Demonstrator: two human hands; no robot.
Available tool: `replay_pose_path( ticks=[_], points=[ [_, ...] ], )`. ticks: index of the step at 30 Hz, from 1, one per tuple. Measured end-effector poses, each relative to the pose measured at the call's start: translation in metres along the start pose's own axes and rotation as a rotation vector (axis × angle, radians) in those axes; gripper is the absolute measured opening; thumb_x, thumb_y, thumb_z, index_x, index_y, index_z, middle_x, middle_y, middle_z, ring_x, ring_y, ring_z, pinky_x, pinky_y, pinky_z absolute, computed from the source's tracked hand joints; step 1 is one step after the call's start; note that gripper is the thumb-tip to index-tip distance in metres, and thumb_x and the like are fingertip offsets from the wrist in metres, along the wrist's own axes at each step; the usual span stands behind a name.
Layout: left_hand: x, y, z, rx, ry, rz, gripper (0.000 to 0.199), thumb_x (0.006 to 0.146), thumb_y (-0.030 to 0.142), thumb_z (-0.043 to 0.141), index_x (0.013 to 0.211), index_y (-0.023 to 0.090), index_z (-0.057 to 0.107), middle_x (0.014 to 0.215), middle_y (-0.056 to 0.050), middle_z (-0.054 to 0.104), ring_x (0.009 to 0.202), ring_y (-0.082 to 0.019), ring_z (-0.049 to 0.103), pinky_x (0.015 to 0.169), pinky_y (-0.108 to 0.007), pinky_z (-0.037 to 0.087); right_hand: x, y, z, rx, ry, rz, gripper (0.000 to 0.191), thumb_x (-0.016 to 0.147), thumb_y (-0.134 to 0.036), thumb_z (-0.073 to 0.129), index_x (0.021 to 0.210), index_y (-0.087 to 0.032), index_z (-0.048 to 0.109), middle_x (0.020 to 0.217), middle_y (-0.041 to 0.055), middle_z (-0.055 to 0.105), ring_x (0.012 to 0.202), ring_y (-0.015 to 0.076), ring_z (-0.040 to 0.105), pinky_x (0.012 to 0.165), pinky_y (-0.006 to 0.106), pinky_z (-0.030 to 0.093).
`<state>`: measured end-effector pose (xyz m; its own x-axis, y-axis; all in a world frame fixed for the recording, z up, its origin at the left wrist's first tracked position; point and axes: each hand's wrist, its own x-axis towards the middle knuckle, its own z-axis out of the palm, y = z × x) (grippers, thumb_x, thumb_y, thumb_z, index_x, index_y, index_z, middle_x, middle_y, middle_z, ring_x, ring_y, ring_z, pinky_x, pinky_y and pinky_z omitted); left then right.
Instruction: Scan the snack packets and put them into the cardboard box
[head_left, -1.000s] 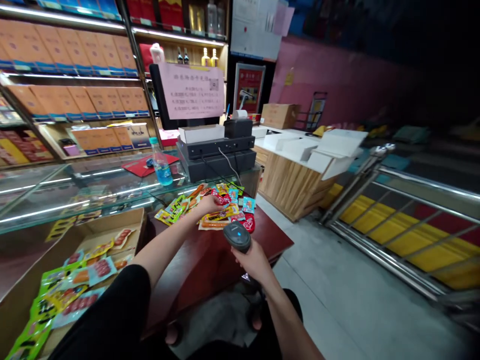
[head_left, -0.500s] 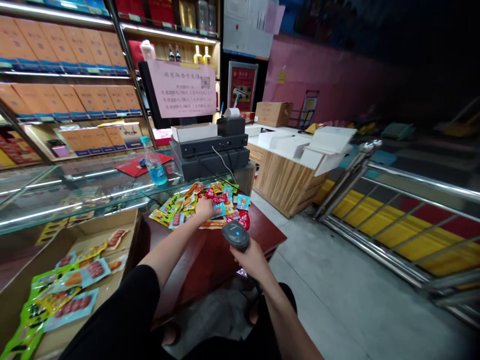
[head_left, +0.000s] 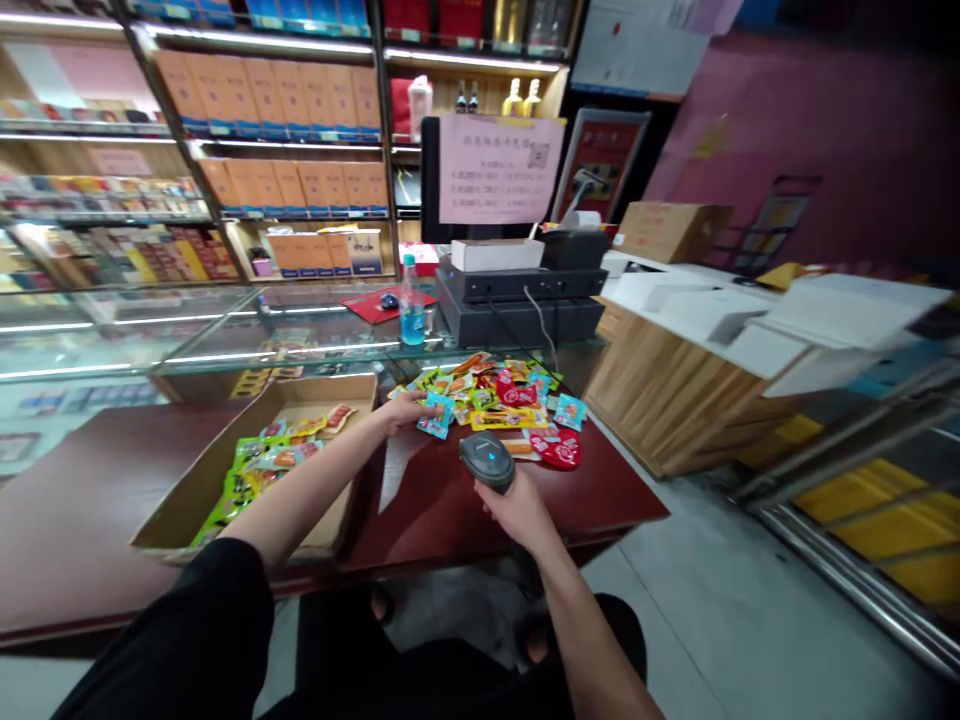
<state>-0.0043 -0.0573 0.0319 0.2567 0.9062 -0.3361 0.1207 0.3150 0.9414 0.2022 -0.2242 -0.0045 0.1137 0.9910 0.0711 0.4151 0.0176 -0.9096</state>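
My left hand (head_left: 406, 412) is closed on a small blue snack packet (head_left: 436, 415), held at the left side of a heap of snack packets (head_left: 491, 395) on the dark red table (head_left: 420, 510). In my right hand (head_left: 517, 508) is a dark grey barcode scanner (head_left: 487, 460) with a small blue light on top, its head toward the heap. Red packets (head_left: 556, 447) lie beyond the scanner on the right. Left of the heap stands an open cardboard tray (head_left: 352, 500) with several snack packets (head_left: 247, 470) in it, partly hidden by my left forearm.
A bottle of blue drink (head_left: 412, 315) stands on the glass counter (head_left: 300, 325) behind the heap. Next to it are a cash drawer (head_left: 517, 318) and a monitor with a pink notice (head_left: 501, 170). A wooden counter (head_left: 660, 375) and a metal railing (head_left: 862, 570) are at the right.
My left hand has come leftward out of the heap with the blue packet in it. The scanner stays in my right hand. The view has turned to the left.
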Motion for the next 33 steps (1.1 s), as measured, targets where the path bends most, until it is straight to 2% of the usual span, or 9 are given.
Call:
replay_pose_path(
  ticks=[3, 5, 10, 13, 19, 24, 28, 33],
  points=[
    [-0.028, -0.004, -0.021, -0.101, -0.043, 0.006, 0.048, 0.049, 0.024, 0.095, 0.086, 0.014, 0.066, 0.074, -0.002, 0.071, 0.063, -0.012, 0.067, 0.064, -0.024, 0.054, 0.003, -0.008, 0.020, -0.003, -0.054, -0.054, 0.032, 0.075, -0.036, 0.067, 0.101, -0.017, 0.068, 0.065, 0.0045, 0.072, 0.058, 0.0228, 0.070, 0.053, 0.029, 0.052],
    [-0.041, -0.006, -0.030, -0.108, -0.020, 0.023, 0.050, 0.050, 0.023, 0.095, 0.089, 0.015, 0.065, 0.075, -0.001, 0.071, 0.062, -0.012, 0.067, 0.062, -0.023, 0.054, 0.002, -0.013, 0.032, -0.003, -0.091, -0.080, 0.034, 0.075, -0.036, 0.067, 0.103, -0.016, 0.068, 0.066, 0.0050, 0.073, 0.060, 0.0233, 0.071, 0.054, 0.029, 0.053],
    [-0.044, -0.010, -0.036, -0.010, 0.024, 0.147, 0.050, 0.051, 0.023, 0.094, 0.084, 0.015, 0.058, 0.068, 0.002, 0.068, 0.059, -0.011, 0.065, 0.060, -0.024, 0.055, -0.003, -0.018, 0.046, -0.003, -0.142, -0.103, 0.034, 0.077, -0.036, 0.067, 0.105, -0.017, 0.069, 0.068, 0.0057, 0.073, 0.061, 0.0241, 0.071, 0.055, 0.030, 0.054],
    [-0.039, -0.011, -0.037, 0.005, 0.013, 0.194, 0.051, 0.051, 0.024, 0.094, 0.084, 0.015, 0.056, 0.067, 0.003, 0.067, 0.059, -0.011, 0.065, 0.062, -0.026, 0.057, -0.002, -0.017, 0.043, 0.009, -0.088, -0.107, 0.034, 0.076, -0.036, 0.067, 0.105, -0.017, 0.069, 0.069, 0.0063, 0.074, 0.064, 0.0252, 0.072, 0.056, 0.030, 0.055],
    [-0.032, -0.013, -0.041, -0.073, -0.038, 0.108, 0.053, 0.046, 0.024, 0.096, 0.081, 0.014, 0.058, 0.073, -0.001, 0.071, 0.064, -0.015, 0.069, 0.062, -0.030, 0.059, 0.004, -0.013, 0.028, 0.015, 0.032, -0.100, 0.035, 0.073, -0.038, 0.068, 0.101, -0.017, 0.069, 0.071, 0.0068, 0.075, 0.070, 0.0269, 0.074, 0.057, 0.031, 0.056],
    [-0.031, -0.015, -0.041, -0.061, -0.063, 0.087, 0.049, 0.046, 0.017, 0.095, 0.078, 0.015, 0.058, 0.066, 0.001, 0.068, 0.062, -0.015, 0.067, 0.062, -0.030, 0.059, 0.003, -0.016, 0.024, -0.004, 0.004, -0.108, 0.034, 0.074, -0.037, 0.068, 0.101, -0.017, 0.070, 0.073, 0.0075, 0.075, 0.076, 0.0280, 0.074, 0.060, 0.031, 0.056],
    [-0.032, -0.016, -0.041, -0.004, -0.018, 0.120, 0.039, 0.051, 0.010, 0.090, 0.075, 0.014, 0.059, 0.062, 0.005, 0.064, 0.057, -0.011, 0.064, 0.061, -0.025, 0.056, 0.002, -0.018, 0.025, -0.011, -0.024, -0.099, 0.032, 0.074, -0.036, 0.068, 0.100, -0.017, 0.070, 0.072, 0.0080, 0.074, 0.077, 0.0283, 0.074, 0.060, 0.031, 0.056],
    [-0.035, -0.015, -0.040, 0.010, -0.047, 0.096, 0.042, 0.049, 0.016, 0.092, 0.075, 0.015, 0.060, 0.066, 0.003, 0.068, 0.059, -0.011, 0.064, 0.060, -0.024, 0.053, 0.001, -0.018, 0.025, 0.000, -0.017, -0.075, 0.031, 0.072, -0.036, 0.069, 0.098, -0.018, 0.070, 0.070, 0.0078, 0.074, 0.075, 0.0289, 0.073, 0.059, 0.032, 0.056]
  ],
)
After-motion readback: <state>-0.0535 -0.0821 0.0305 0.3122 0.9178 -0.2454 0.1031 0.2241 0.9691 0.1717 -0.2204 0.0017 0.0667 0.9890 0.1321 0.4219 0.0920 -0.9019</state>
